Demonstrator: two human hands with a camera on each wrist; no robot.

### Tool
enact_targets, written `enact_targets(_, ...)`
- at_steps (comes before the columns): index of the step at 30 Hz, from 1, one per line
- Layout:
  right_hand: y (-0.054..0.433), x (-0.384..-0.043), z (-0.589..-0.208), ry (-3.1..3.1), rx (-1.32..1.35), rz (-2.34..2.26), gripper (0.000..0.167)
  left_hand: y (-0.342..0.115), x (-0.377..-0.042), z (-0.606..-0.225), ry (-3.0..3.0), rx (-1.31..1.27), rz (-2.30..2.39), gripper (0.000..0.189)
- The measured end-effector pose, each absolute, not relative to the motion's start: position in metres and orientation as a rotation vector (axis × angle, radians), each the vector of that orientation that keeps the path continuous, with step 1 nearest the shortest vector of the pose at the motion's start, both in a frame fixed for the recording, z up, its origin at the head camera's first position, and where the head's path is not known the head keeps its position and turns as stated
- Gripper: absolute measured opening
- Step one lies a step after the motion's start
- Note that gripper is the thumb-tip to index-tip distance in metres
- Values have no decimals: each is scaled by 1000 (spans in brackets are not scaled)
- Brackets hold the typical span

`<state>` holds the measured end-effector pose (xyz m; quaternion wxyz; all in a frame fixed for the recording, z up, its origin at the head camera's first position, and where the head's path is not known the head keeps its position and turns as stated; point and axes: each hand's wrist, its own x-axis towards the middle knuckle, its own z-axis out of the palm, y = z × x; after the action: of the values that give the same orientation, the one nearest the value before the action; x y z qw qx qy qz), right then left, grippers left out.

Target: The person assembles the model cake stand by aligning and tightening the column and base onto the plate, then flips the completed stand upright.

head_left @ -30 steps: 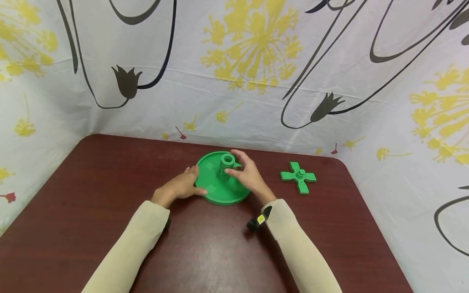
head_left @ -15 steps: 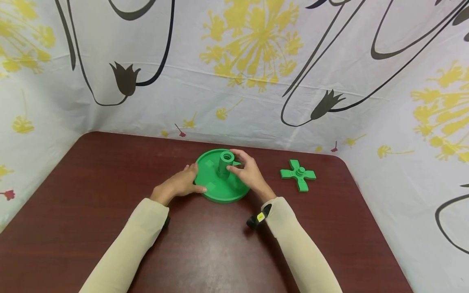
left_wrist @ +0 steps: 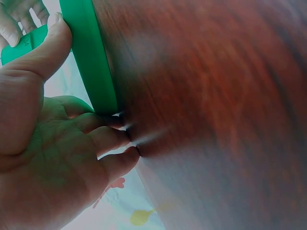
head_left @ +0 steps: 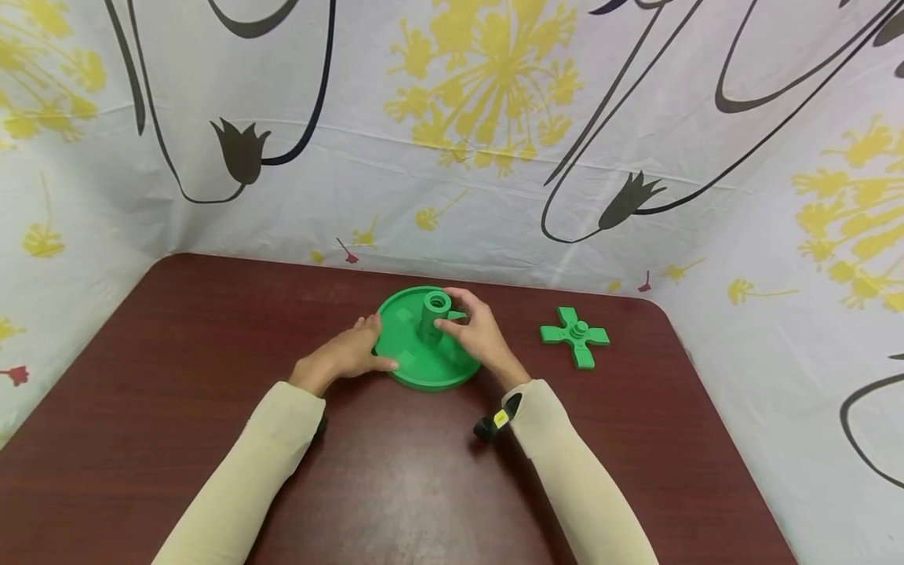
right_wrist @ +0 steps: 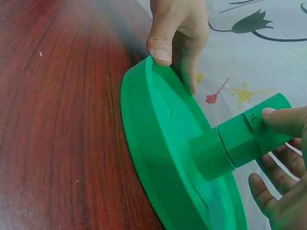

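A green round base with a raised rim (head_left: 424,377) lies on the table. From its middle rises a short post (right_wrist: 209,155), with a hollow green cylinder (right_wrist: 240,136) stacked on top; a thin seam shows between them. My left hand (head_left: 342,355) holds the base at its left side, thumb on the rim and fingers round the edge. My right hand (head_left: 486,336) pinches the cylinder, its thumb (right_wrist: 283,120) on the near side; the other fingers are partly hidden behind. Small dark marks are on the cylinder's flat faces.
A green four-armed cross piece (head_left: 577,337) with a threaded stub in its middle lies right of the base. The dark red table (head_left: 395,486) meets a patterned white cloth (head_left: 339,204) at the back and sides.
The head view has tilted slightly. Both hands keep their places on the base and the cylinder, with at most slight shifts of the right fingers.
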<state>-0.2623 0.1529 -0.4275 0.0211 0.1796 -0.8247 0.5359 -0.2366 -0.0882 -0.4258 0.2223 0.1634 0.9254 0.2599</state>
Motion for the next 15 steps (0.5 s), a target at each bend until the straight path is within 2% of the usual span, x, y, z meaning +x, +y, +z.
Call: enact_targets(15, 151, -262, -428, -2540, 533, 1626, 53, -89, -236, -425, 2556, 447, 727, 99)
